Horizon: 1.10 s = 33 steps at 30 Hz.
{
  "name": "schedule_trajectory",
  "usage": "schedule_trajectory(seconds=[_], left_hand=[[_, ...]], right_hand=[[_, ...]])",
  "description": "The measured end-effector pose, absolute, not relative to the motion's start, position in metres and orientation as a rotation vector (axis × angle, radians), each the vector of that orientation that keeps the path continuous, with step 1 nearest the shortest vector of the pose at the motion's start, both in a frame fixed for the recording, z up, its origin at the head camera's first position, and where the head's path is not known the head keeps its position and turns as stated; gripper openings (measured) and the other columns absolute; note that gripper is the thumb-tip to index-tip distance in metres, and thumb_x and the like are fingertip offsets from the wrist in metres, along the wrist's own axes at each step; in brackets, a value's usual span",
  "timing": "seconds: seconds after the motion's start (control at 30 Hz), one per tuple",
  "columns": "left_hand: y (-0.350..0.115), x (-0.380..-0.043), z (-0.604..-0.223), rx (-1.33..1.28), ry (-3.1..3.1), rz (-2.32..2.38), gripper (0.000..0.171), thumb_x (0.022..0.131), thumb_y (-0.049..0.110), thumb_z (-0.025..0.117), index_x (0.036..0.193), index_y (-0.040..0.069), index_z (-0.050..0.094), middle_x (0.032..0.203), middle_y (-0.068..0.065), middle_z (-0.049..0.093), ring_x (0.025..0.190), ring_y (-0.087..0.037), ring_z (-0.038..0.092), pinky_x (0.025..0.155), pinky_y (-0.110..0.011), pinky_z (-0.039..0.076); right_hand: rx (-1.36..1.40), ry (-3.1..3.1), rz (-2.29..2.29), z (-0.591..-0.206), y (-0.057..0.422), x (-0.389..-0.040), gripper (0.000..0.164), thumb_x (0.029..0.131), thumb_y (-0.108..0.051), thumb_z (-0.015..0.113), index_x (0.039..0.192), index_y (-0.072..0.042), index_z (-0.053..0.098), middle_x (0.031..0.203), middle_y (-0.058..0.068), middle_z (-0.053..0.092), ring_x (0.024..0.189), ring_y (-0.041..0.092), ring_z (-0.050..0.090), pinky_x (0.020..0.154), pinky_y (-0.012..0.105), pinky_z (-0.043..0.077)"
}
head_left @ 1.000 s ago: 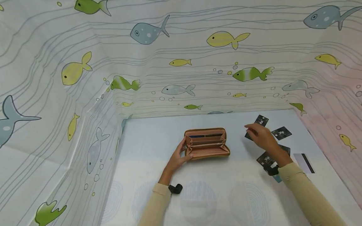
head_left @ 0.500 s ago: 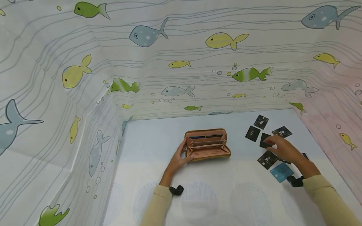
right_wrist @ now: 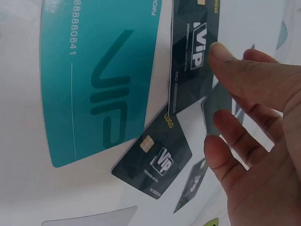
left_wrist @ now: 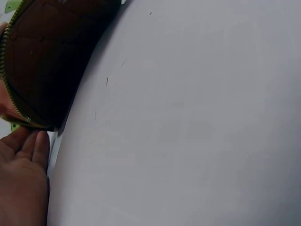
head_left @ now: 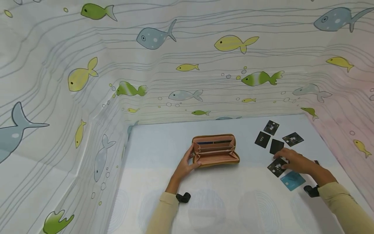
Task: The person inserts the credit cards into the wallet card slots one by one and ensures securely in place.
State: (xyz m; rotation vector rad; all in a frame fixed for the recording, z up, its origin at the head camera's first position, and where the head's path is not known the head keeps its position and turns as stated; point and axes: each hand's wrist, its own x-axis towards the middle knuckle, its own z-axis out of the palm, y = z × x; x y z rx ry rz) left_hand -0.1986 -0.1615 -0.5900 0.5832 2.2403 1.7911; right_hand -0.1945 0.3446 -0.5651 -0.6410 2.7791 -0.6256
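Observation:
A tan zip-around wallet stands unzipped on the table, its pink pleated compartments facing up. Dark card edges show in its back slots. My left hand grips its left end, thumb at the front and fingers at the side. In the left wrist view, the quilted brown outer side of the wallet is dark. My right hand hovers low over the cards with loosely bent, parted fingers. Its thumb touches or nearly touches the edge of a black Vip card; a firm pinch does not show.
Around the right hand lie more black cards, a plain black one and a blue-green VIP card. A pale card shows partly in the right wrist view. A fish-patterned sheet walls the back and sides.
My right hand has moved from the far cards toward the right and nearer, over the Vip card beside the blue-green one. My left hand stays on the wallet.

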Motion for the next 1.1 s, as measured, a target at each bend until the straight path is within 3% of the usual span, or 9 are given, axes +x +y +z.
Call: schedule_trajectory(seconds=[0.1, 0.27, 0.43, 0.67, 1.1], left_hand=[[-0.159, -0.198, -0.592, 0.59, 2.24, 1.802, 0.09, 0.092, 0.005, 0.066, 0.161, 0.004, 0.008, 0.164, -0.021, 0.023, 0.15, -0.039, 0.025, 0.119, -0.06, 0.026], [-0.159, -0.197, -0.596, 0.595, 2.244, 1.803, 0.09, 0.092, 0.006, 0.067, 0.161, 0.003, 0.009, 0.164, -0.02, 0.022, 0.15, -0.039, 0.025, 0.119, -0.06, 0.026], [-0.16, -0.196, -0.596, 0.574, 2.253, 1.808, 0.09, 0.092, 0.008, 0.068, 0.161, 0.004, 0.011, 0.164, -0.019, 0.023, 0.15, -0.038, 0.027, 0.119, -0.059, 0.027], [-0.161, -0.197, -0.593, 0.595, 2.273, 1.779, 0.088, 0.093, 0.006, 0.066, 0.161, 0.003, 0.01, 0.165, -0.02, 0.021, 0.15, -0.038, 0.027, 0.12, -0.058, 0.027], [-0.16, -0.198, -0.593, 0.586, 2.266, 1.78, 0.088, 0.093, 0.008, 0.066, 0.161, 0.004, 0.01, 0.165, -0.018, 0.02, 0.151, -0.037, 0.026, 0.12, -0.059, 0.026]], right_hand=[[-0.687, 2.777, -0.58, -0.567, 0.345, -0.193, 0.053, 0.07, 0.001, 0.086, 0.116, -0.015, 0.067, 0.105, 0.006, 0.059, 0.1, 0.028, 0.061, 0.08, 0.046, 0.058], [-0.735, 2.732, -0.54, -0.569, 0.342, -0.195, 0.056, 0.068, 0.002, 0.086, 0.115, -0.021, 0.066, 0.105, 0.004, 0.055, 0.099, 0.026, 0.059, 0.079, 0.043, 0.056], [-0.718, 2.664, -0.532, -0.57, 0.339, -0.199, 0.056, 0.069, 0.007, 0.083, 0.112, -0.023, 0.064, 0.108, 0.004, 0.054, 0.1, 0.025, 0.056, 0.079, 0.041, 0.056], [-0.662, 2.606, -0.486, -0.569, 0.334, -0.204, 0.061, 0.067, 0.01, 0.084, 0.111, -0.025, 0.06, 0.102, 0.001, 0.05, 0.092, 0.016, 0.054, 0.071, 0.027, 0.053], [-0.686, 2.546, -0.464, -0.564, 0.336, -0.21, 0.066, 0.06, 0.006, 0.091, 0.111, -0.018, 0.057, 0.103, 0.006, 0.051, 0.093, 0.02, 0.06, 0.071, 0.035, 0.057]])
